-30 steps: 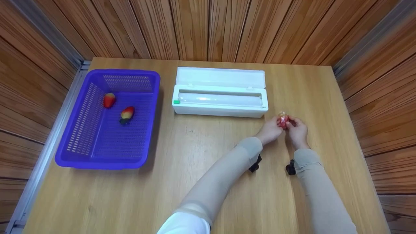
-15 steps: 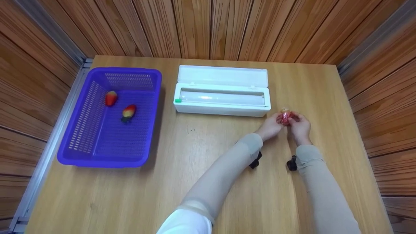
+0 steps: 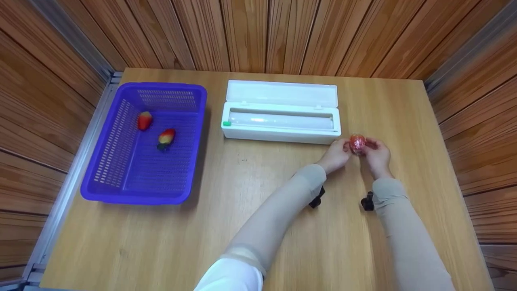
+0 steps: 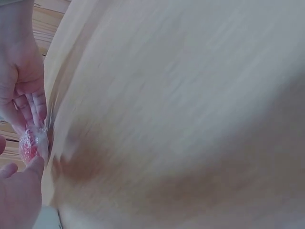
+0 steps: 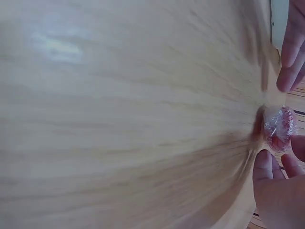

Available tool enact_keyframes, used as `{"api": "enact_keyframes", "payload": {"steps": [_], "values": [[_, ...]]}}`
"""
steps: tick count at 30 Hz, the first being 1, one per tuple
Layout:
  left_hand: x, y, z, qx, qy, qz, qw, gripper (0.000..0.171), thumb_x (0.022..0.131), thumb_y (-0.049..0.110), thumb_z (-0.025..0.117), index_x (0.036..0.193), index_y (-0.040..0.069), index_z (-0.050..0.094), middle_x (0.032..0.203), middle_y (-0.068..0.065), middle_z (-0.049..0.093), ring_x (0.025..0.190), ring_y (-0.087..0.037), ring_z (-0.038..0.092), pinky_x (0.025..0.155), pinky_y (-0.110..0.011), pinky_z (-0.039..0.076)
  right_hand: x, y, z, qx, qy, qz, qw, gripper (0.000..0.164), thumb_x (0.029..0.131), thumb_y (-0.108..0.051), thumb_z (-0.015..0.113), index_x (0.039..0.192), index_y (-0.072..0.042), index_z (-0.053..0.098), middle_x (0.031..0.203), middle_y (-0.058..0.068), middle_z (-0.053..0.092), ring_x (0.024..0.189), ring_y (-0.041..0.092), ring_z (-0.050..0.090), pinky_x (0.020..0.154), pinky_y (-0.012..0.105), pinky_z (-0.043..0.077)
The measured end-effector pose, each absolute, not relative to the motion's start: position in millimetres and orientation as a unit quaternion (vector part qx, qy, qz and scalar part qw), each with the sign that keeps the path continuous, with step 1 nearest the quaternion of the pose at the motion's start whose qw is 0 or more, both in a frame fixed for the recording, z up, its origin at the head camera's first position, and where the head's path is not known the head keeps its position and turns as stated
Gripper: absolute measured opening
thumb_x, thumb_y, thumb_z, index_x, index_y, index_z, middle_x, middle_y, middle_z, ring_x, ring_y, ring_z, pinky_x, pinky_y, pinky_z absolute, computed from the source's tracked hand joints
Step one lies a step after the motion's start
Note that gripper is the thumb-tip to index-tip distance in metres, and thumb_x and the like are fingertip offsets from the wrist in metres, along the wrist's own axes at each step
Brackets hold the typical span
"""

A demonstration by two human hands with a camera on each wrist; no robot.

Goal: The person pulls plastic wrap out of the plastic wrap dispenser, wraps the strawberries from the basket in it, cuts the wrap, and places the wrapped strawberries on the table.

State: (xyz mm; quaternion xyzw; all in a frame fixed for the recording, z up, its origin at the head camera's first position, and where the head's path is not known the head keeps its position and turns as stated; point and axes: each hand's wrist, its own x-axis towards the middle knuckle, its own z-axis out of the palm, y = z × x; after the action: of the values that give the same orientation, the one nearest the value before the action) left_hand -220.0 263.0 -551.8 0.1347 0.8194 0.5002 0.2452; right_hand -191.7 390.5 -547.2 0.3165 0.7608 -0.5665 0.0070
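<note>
A strawberry [image 3: 357,144] wrapped in clear crinkled film is between the two hands, just right of the cling film box. My right hand [image 3: 377,157] pinches it between thumb and fingers, as the right wrist view shows on the wrapped strawberry [image 5: 279,128]. From the other side comes my left hand [image 3: 336,155]; its fingers look fairly straight and lie beside the wrapped fruit. In the left wrist view one finger [image 4: 35,167] of that hand seems to touch the film, while the right wrist view shows its fingertips [image 5: 286,78] a little apart from it.
A white cling film box [image 3: 282,135] stands at the back middle, lid up, with its roll [image 3: 282,120] showing. To the left is a purple basket [image 3: 139,199] holding two strawberries, one red [image 3: 144,120] and one red-yellow [image 3: 166,137]. Wooden panels border the table [image 3: 226,194].
The wrapped strawberry has turned in the fingers and shows more of its red side. My left fingers have eased slightly away from it. The whole head view has shifted a little.
</note>
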Motion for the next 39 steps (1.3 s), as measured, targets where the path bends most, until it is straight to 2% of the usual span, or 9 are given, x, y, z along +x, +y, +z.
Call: {"api": "enact_keyframes", "payload": {"steps": [3, 9, 11, 15, 19, 24, 32, 39], "values": [[-218, 256, -549, 0.146, 0.821, 0.493, 0.248, 0.038, 0.089, 0.018, 0.046, 0.126, 0.013, 0.043, 0.123, -0.001, 0.051, 0.111, -0.009, 0.050, 0.092, -0.018, 0.041, -187, 391, -546, 0.312, 0.763, -0.565, 0.017, 0.044, 0.089, -0.010, 0.047, 0.131, -0.005, 0.035, 0.129, 0.013, 0.042, 0.116, 0.020, 0.043, 0.099, 0.028, 0.039], [-212, 240, -545, 0.146, 0.800, 0.513, 0.274, 0.041, 0.088, 0.011, 0.048, 0.128, 0.017, 0.041, 0.128, 0.003, 0.046, 0.114, -0.008, 0.049, 0.094, -0.021, 0.041, -176, 389, -545, 0.313, 0.766, -0.561, 0.033, 0.045, 0.089, -0.013, 0.047, 0.132, -0.007, 0.034, 0.110, -0.003, 0.045, 0.098, 0.007, 0.047, 0.097, 0.028, 0.040], [-208, 232, -545, 0.142, 0.796, 0.516, 0.281, 0.041, 0.088, 0.011, 0.047, 0.128, 0.018, 0.040, 0.128, 0.004, 0.046, 0.114, -0.008, 0.048, 0.095, -0.022, 0.040, -172, 386, -545, 0.312, 0.767, -0.560, 0.035, 0.046, 0.089, -0.014, 0.046, 0.132, -0.007, 0.033, 0.111, -0.001, 0.045, 0.098, 0.008, 0.047, 0.098, 0.029, 0.040], [-203, 214, -546, 0.136, 0.792, 0.523, 0.284, 0.040, 0.088, 0.011, 0.047, 0.127, 0.020, 0.041, 0.128, 0.005, 0.047, 0.115, -0.007, 0.047, 0.097, -0.023, 0.039, -166, 379, -543, 0.309, 0.776, -0.549, 0.039, 0.046, 0.090, -0.018, 0.044, 0.133, -0.008, 0.032, 0.123, 0.007, 0.041, 0.107, 0.014, 0.045, 0.098, 0.030, 0.039], [-200, 195, -549, 0.150, 0.798, 0.519, 0.266, 0.039, 0.088, 0.009, 0.046, 0.127, 0.016, 0.041, 0.128, 0.002, 0.047, 0.116, -0.010, 0.047, 0.097, -0.023, 0.039, -160, 372, -539, 0.301, 0.797, -0.524, 0.028, 0.045, 0.091, -0.023, 0.042, 0.133, -0.010, 0.032, 0.129, 0.011, 0.039, 0.113, 0.018, 0.042, 0.098, 0.029, 0.039], [-199, 166, -550, 0.143, 0.803, 0.522, 0.249, 0.039, 0.089, 0.011, 0.045, 0.127, 0.017, 0.041, 0.129, 0.003, 0.046, 0.117, -0.011, 0.046, 0.098, -0.024, 0.038, -159, 358, -533, 0.281, 0.819, -0.501, 0.003, 0.045, 0.090, -0.027, 0.044, 0.131, -0.011, 0.036, 0.128, 0.011, 0.041, 0.114, 0.019, 0.041, 0.097, 0.030, 0.040], [-202, 120, -549, 0.126, 0.818, 0.515, 0.224, 0.039, 0.088, 0.010, 0.045, 0.127, 0.017, 0.043, 0.129, 0.003, 0.045, 0.118, -0.012, 0.045, 0.099, -0.026, 0.038, -168, 334, -525, 0.228, 0.865, -0.444, -0.038, 0.041, 0.090, -0.016, 0.044, 0.130, -0.007, 0.038, 0.128, 0.011, 0.041, 0.117, 0.024, 0.040, 0.102, 0.036, 0.036], [-208, 74, -544, 0.094, 0.839, 0.512, 0.157, 0.029, 0.089, 0.010, 0.044, 0.116, 0.015, 0.052, 0.117, 0.002, 0.054, 0.110, -0.011, 0.049, 0.094, -0.028, 0.041, -178, 322, -520, 0.159, 0.899, -0.405, -0.048, 0.039, 0.089, -0.010, 0.045, 0.128, -0.006, 0.041, 0.128, 0.014, 0.042, 0.118, 0.027, 0.041, 0.102, 0.041, 0.034]]}}
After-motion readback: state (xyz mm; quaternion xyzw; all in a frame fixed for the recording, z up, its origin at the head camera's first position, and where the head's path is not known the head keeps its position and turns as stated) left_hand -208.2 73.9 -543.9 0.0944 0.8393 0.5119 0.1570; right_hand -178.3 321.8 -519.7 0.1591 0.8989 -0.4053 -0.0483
